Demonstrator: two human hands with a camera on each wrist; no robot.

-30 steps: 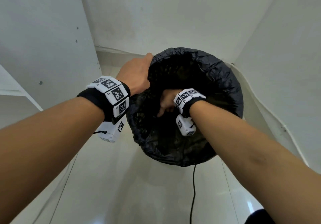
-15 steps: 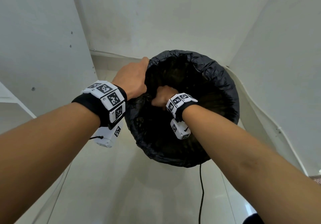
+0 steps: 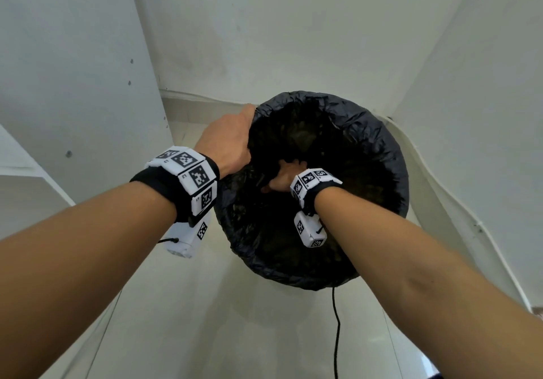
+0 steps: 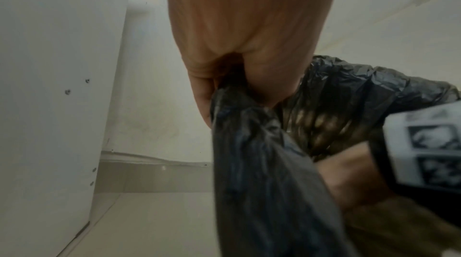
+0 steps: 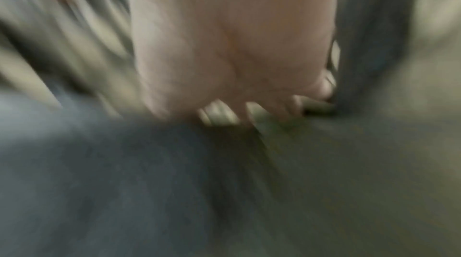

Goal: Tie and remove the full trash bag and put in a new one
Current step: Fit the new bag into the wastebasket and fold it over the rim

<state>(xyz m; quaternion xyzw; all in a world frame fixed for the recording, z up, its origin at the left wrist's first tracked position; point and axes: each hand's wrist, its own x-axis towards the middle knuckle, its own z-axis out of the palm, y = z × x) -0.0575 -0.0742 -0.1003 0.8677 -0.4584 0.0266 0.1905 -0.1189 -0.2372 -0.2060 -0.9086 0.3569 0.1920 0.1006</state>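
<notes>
Two hands in the shot, both busy with the same thing. The left hand is clenched around a bunched-up bit of the black trash bag at the rim on the left side; the left wrist view shows the plastic gathered tight in the fist and stretching down from it. The right hand is down inside the bag's mouth, and its wrist view is too blurry for me to tell if it's gripping plastic or just pressing in. Each wrist has one band of black-and-white marker tiles plus one white camera block, so two of each. One bag, lining one round bin that sits on the pale tiled floor in a corner between white walls. One black cable trails across the floor from under the bin's near edge.
</notes>
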